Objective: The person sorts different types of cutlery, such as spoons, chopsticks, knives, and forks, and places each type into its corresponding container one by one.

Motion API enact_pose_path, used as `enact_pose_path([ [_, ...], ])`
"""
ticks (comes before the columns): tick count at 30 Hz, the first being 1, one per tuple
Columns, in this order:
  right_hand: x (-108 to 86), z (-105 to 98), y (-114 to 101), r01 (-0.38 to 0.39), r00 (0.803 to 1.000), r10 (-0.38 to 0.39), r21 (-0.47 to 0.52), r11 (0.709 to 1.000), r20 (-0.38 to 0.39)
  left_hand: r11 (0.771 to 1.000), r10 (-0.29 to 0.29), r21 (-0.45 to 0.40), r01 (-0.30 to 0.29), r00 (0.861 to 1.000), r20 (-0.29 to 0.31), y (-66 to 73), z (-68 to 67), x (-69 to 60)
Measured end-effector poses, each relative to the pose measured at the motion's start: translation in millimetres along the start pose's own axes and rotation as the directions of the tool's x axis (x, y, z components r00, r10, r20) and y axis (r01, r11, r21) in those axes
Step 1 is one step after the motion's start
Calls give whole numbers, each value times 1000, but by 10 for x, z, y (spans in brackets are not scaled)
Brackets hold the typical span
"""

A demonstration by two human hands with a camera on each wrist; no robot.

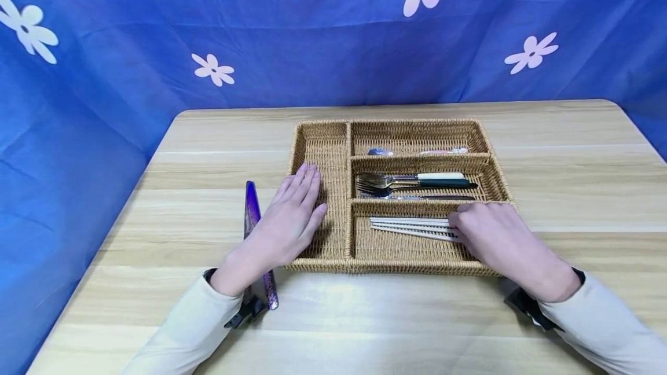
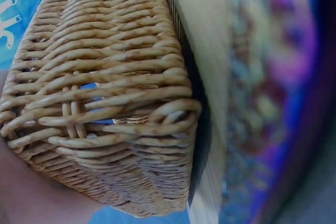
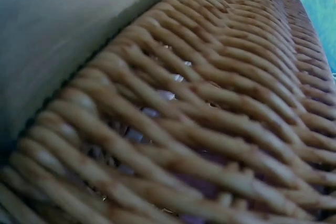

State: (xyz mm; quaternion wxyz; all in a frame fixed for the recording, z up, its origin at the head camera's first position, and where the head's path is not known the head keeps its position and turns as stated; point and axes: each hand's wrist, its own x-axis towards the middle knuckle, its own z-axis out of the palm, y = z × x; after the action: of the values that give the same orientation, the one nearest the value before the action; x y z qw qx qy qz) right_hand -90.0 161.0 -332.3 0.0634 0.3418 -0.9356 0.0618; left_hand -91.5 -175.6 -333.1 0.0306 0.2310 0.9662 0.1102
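A wicker cutlery tray (image 1: 348, 265) with several compartments lies on the table. My left hand (image 1: 283, 219) rests over its left side, fingers straight and reaching into the long left compartment. In the front right compartment lie several pale chopsticks (image 1: 409, 223). My right hand (image 1: 497, 236) has curled fingers at their right ends, which it hides, and appears to hold them. Forks (image 1: 377, 181) and a knife (image 1: 448, 197) lie in the middle right compartment. A spoon (image 1: 380, 151) shows in the back one. Both wrist views show mostly the tray's woven wall (image 2: 115, 51) (image 3: 226, 93).
Left of the tray, partly under my left wrist, lies a long purple glittery object (image 1: 252, 204) whose kind I cannot tell. The light wooden table (image 1: 172, 219) reaches back to a blue cloth (image 1: 312, 33) with white flowers.
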Motion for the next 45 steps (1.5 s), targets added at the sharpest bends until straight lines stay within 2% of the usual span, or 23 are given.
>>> enact_pose_path([
  [4,13,5,12,17,1000,-17,28,999,1,1000,1,3,-1,1000,-2,0,3,13],
  [10,8,-4,24,-4,1000,4,15,1000,7,1000,4,-1,-4,1000,-13,5,9,25],
  [15,-12,-34,5,-15,1000,15,18,1000,-20,1000,6,-7,-6,1000,-9,2,18,22],
  [17,-34,-68,10,-10,999,12,39,999,-52,1000,7,-7,-7,1000,-9,-1,20,20],
  [21,-103,-165,115,-1,983,15,75,997,-185,1000,3,-10,-3,1000,-15,-9,21,10],
  [24,-185,-221,255,-51,961,68,72,996,-270,1000,-2,-14,2,1000,-13,-17,20,-4],
  [28,-311,-246,415,-147,943,159,62,987,-291,1000,-4,-13,4,1000,-12,-29,18,-24],
  [33,-415,-183,537,-197,934,211,77,977,-287,1000,-2,-9,2,1000,-20,-40,19,-33],
  [37,-455,-111,573,-171,950,194,112,979,-246,1000,-2,-13,2,1000,-26,-35,17,-31],
  [41,-472,-70,594,-149,971,169,122,981,-170,1000,7,-14,-8,999,-37,-23,16,-8],
  [45,-481,-51,596,-199,976,208,132,971,-62,1000,11,-10,-11,999,-41,-10,4,12],
])
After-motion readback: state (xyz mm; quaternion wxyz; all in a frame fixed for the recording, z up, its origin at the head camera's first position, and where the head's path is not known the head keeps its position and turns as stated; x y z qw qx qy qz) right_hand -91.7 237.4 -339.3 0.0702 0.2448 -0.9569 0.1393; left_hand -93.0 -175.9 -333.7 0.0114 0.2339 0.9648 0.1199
